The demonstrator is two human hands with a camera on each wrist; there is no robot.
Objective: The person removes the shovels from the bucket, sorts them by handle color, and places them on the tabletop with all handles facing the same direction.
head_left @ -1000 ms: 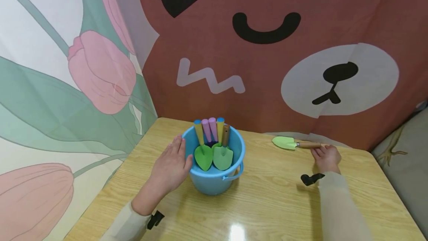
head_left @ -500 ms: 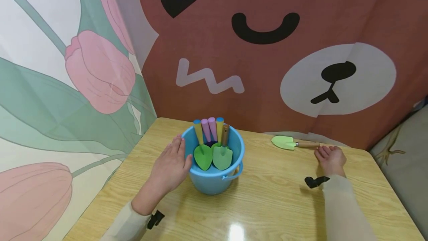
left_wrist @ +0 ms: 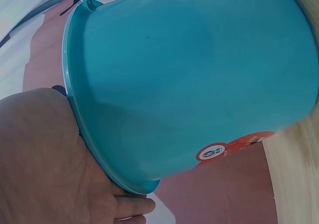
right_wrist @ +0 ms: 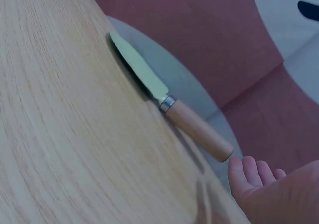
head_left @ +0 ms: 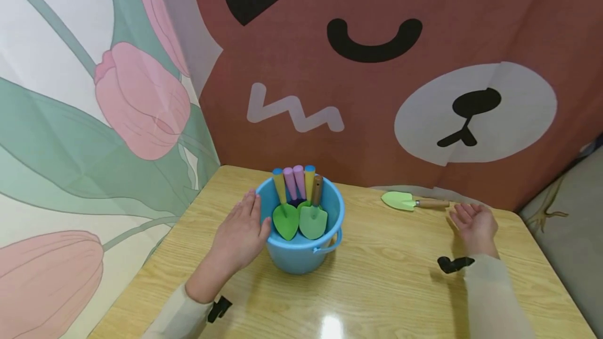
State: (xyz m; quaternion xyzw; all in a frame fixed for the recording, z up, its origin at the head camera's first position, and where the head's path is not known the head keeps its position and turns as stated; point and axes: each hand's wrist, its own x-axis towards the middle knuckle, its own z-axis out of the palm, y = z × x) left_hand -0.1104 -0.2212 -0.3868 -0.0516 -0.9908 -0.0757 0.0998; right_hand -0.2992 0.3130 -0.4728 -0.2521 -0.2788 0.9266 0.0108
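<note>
My left hand (head_left: 241, 232) rests flat with straight fingers against the left rim of a blue bucket (head_left: 298, 261). Its palm meets the rim in the left wrist view. Inside the bucket stand several hand trowels: a bright green trowel (head_left: 286, 221) with a yellow handle, a paler green trowel (head_left: 313, 222) with a brown handle, and others with pink or yellow handles. At the right, a light green trowel (head_left: 399, 201) with a wooden handle (right_wrist: 199, 129) lies on the table. Just beyond the handle's end is my right hand (head_left: 476, 228), palm up, fingers loosely bent and holding nothing.
The wooden table (head_left: 377, 286) ends at a brown cloth with a bear face (head_left: 367, 119) behind it. A tulip-printed cloth (head_left: 141, 103) hangs at the left. A grey surface (head_left: 574, 224) lies past the right edge. The bucket's handle (head_left: 332, 244) hangs at its front right.
My right hand has drawn away from the trowel's handle, moving right and slightly toward me. The trowel stays lying on the table. My left hand and the bucket have not moved.
</note>
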